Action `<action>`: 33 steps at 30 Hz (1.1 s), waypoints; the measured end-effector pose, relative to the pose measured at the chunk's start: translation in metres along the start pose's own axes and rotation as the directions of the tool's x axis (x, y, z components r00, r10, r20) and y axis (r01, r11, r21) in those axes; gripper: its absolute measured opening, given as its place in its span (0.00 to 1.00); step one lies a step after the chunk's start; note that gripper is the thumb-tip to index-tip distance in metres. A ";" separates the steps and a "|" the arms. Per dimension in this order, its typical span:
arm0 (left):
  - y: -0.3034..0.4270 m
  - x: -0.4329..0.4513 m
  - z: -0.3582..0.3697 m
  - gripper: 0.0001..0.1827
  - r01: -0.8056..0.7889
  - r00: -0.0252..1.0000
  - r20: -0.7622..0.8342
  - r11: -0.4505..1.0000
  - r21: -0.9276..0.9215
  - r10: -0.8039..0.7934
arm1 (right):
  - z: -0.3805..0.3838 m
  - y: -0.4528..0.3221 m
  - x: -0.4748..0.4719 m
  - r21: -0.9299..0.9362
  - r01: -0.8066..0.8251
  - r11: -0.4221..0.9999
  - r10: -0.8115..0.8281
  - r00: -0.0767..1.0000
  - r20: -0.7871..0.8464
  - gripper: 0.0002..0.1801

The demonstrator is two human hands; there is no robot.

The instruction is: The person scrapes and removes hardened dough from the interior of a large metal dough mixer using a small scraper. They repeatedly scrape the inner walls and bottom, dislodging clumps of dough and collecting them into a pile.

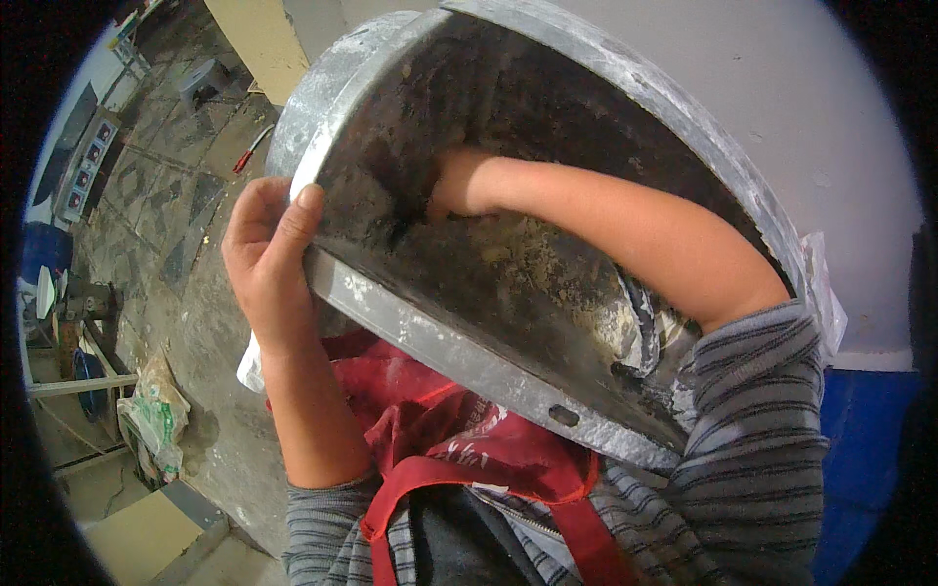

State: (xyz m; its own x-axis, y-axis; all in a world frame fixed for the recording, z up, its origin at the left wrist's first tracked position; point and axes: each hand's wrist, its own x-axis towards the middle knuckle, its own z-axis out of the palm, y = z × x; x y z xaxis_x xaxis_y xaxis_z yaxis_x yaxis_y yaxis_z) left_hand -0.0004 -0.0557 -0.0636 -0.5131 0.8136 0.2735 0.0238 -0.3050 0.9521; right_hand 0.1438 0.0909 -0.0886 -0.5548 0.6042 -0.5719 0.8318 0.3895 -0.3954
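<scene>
A large grey metal vessel (pixel 440 329) with a pale, scuffed rim is tilted in front of me, its dark, stained inside facing me. My left hand (pixel 275 249) grips its edge at the left corner, thumb on the inner side and fingers behind. My right arm reaches into the vessel from the right; of my right hand (pixel 451 183) only the part by the wrist shows, blurred, and its fingers are lost in the dark. White and yellowish residue lies around a curved metal piece (pixel 645 326) in the vessel's lower right. I wear a red apron (pixel 418 381).
A pale wall (pixel 828 146) rises behind the vessel, above a blue surface (pixel 857 454) at right. On the dirty tiled floor lie a red-handled tool (pixel 244 159) and a plastic bag (pixel 157 414). A grey stool (pixel 204 79) stands farther off, and a metal frame (pixel 84 384) is at left.
</scene>
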 end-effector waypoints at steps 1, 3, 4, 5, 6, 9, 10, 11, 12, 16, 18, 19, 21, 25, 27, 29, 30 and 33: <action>0.000 0.000 0.000 0.09 0.005 1.000 0.002 1.000 -0.011 -0.005 | 0.005 0.006 0.002 -0.024 0.032 0.999 -0.033 0.999 -0.038 0.22; 0.001 -0.002 0.003 0.09 0.004 1.000 -0.004 1.000 -0.027 -0.004 | 0.024 0.018 -0.003 -0.209 0.116 0.971 -0.155 0.971 -0.182 0.21; 0.001 -0.002 0.004 0.09 0.016 1.000 -0.003 0.999 -0.029 -0.016 | 0.035 0.024 -0.007 -0.222 0.096 0.970 -0.129 0.982 -0.139 0.21; 0.002 -0.002 0.004 0.09 0.023 1.000 -0.001 0.999 -0.023 -0.023 | 0.049 0.029 -0.014 -0.155 -0.097 0.983 0.090 0.995 -0.050 0.21; 0.002 -0.002 0.004 0.10 0.027 1.000 -0.001 1.000 -0.016 -0.027 | 0.067 0.031 -0.023 -0.231 -0.090 0.969 0.051 0.984 -0.170 0.22; 0.004 0.000 0.001 0.11 -0.030 0.999 -0.019 0.988 0.149 0.033 | 0.078 0.038 -0.029 -0.377 0.060 0.924 -0.086 0.995 -0.051 0.22; 0.004 0.000 0.000 0.11 -0.058 0.998 0.021 0.991 0.122 0.056 | 0.076 0.040 -0.030 -0.411 0.039 0.911 -0.062 0.997 -0.041 0.22; 0.003 0.001 -0.001 0.11 -0.051 0.998 0.035 0.992 0.118 0.048 | 0.067 0.037 -0.025 -0.429 0.013 0.903 -0.029 0.999 -0.030 0.21; 0.003 0.001 -0.001 0.11 -0.052 0.998 0.037 0.991 0.123 0.048 | 0.061 0.039 -0.027 -0.336 -0.008 0.942 -0.024 0.995 -0.092 0.17; 0.001 0.001 -0.001 0.11 -0.019 1.000 0.020 0.994 0.107 0.017 | 0.041 0.027 -0.039 -0.343 0.008 0.939 -0.036 0.997 -0.073 0.18; 0.001 0.001 -0.001 0.10 -0.015 0.999 0.039 0.998 0.063 0.012 | 0.038 0.012 -0.036 -0.299 -0.004 0.954 0.001 1.000 -0.010 0.17; 0.002 0.001 -0.001 0.10 -0.008 0.999 0.044 0.999 0.045 0.006 | 0.037 0.006 -0.031 -0.440 0.061 0.896 -0.043 0.998 0.051 0.17; 0.002 0.001 -0.001 0.10 -0.019 0.999 0.034 0.999 0.047 0.017 | 0.029 0.000 -0.018 -0.651 0.242 0.719 -0.151 0.969 0.194 0.17; -0.002 0.000 0.001 0.10 -0.008 1.000 -0.005 0.999 0.032 0.008 | 0.032 0.008 0.001 -0.631 0.134 0.764 -0.140 0.989 0.040 0.19; -0.003 0.000 0.000 0.10 0.004 1.000 0.013 0.999 0.040 -0.005 | 0.050 0.007 0.004 -0.443 0.070 0.894 -0.151 0.977 -0.150 0.18; -0.002 -0.002 -0.001 0.10 0.003 1.000 0.013 0.998 0.060 -0.004 | 0.055 0.011 0.009 -0.444 0.106 0.890 -0.120 0.993 -0.003 0.17; -0.002 -0.001 0.000 0.09 -0.008 1.000 0.009 0.998 0.070 0.007 | 0.066 0.017 0.005 -0.478 0.084 0.874 -0.106 0.994 -0.019 0.17; 0.000 0.000 0.001 0.10 -0.019 1.000 0.013 0.997 0.074 0.018 | 0.091 0.051 -0.010 -0.503 0.073 0.861 -0.127 0.989 -0.074 0.17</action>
State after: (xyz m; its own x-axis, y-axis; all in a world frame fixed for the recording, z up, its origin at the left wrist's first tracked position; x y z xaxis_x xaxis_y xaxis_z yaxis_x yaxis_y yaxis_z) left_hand 0.0003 -0.0553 -0.0636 -0.5010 0.8145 0.2926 0.0974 -0.2828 0.9542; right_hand 0.1902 0.0413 -0.1686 -0.6533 0.5993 -0.4627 0.6840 0.7292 -0.0213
